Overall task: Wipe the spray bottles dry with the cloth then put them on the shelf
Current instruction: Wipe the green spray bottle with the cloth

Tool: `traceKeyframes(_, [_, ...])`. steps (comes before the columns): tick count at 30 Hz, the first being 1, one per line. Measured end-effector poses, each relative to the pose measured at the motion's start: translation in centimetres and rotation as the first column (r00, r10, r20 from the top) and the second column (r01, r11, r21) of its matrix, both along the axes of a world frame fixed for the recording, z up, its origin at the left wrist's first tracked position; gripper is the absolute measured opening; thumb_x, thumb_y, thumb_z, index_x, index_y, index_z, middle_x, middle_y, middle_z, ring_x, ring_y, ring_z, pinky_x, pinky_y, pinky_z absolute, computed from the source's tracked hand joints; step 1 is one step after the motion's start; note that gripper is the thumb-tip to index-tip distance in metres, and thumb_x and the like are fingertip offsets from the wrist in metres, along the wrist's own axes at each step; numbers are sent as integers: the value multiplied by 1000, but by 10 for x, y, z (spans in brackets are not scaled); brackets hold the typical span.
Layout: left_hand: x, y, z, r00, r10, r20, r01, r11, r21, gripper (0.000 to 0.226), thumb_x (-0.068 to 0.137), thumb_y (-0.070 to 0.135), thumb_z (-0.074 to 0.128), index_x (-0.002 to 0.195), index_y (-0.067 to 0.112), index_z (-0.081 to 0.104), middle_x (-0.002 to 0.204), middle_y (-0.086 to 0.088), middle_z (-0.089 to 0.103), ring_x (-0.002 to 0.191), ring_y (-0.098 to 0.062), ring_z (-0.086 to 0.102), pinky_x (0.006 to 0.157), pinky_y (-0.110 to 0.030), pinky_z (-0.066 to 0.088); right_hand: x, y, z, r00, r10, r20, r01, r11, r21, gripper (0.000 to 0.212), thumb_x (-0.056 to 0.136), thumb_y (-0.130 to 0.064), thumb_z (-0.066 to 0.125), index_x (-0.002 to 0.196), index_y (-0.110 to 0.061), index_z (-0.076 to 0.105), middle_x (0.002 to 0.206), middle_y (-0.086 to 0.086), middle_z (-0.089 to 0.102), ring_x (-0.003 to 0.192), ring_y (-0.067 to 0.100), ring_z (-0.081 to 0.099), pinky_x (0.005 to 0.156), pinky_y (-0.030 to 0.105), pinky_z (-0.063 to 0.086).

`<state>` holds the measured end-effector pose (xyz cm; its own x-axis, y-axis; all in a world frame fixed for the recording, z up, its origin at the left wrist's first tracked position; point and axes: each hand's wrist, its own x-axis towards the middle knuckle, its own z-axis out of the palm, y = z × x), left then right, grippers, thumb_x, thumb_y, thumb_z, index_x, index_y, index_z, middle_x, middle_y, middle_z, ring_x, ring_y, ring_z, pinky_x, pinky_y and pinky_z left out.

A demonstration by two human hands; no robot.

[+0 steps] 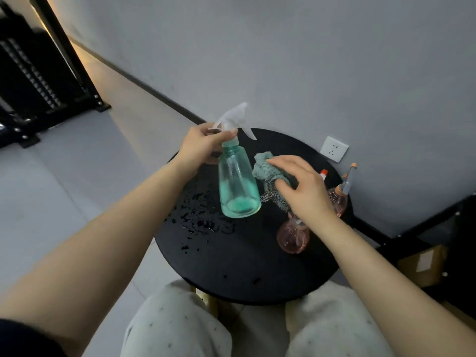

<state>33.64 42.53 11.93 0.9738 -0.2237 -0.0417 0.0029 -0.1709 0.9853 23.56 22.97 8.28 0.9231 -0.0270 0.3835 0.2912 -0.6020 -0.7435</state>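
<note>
Left hand (pixel 199 146) pinching green spray bottle (pixel 238 180) by its neck; right hand (pixel 302 184), fingers curled on cloth (pixel 268 168) at 3 o'clock. Risk: wet bottle slipping onto puddled desk (pixel 231 266) (pink bottle (pixel 292 237) close below).

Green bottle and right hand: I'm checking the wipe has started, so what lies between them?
The cloth, gripped by the right hand, lies beside the green bottle; contact is unclear in the head view.
</note>
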Motion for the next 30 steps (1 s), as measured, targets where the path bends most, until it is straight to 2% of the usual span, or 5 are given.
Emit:
traceKeyframes(7, [-44,-17,64,997,-71,-29,68,995,-77,14,86,31,64,84,18,62,67,10,68,52,-7,63,53,-25,53,-32,-6,67,991,-15,133,1,995,104,47,82,3,56,114,-30,63,116,-12,59,110,-11,49,98,6,33])
traceKeyframes(10, [-63,-30,84,997,-72,-21,71,996,-56,11,89,27,60,83,18,62,51,15,61,47,-4,59,47,-19,50,-41,-5,90,984,63,169,-77,994,78,40,84,-7,58,120,-24,62,124,-11,56,117,-6,48,103,13,35])
traceKeyframes(15, [-81,-39,107,998,-21,-64,16,997,-78,28,87,32,62,101,8,61,79,0,67,52,-9,64,44,-18,48,-59,-3,102,938,304,164,-267,939,-216,52,88,-40,48,133,-14,52,141,-6,41,134,13,37,112,27,28])
traceKeyframes(25, [-88,-36,115,991,110,-75,-108,994,20,46,86,38,63,116,4,56,92,-1,54,67,-15,54,49,-24,45,-96,-6,82,788,509,347,-252,780,-573,30,93,-15,54,120,-9,64,128,7,59,126,30,44,105,40,40])
traceKeyframes(30, [-93,-42,115,991,59,-120,-57,998,20,33,87,36,60,104,8,58,85,-2,58,56,-12,58,37,-14,42,-71,-1,97,879,332,342,-183,898,-401,33,90,-20,52,120,-12,65,127,3,59,117,24,47,103,33,37])
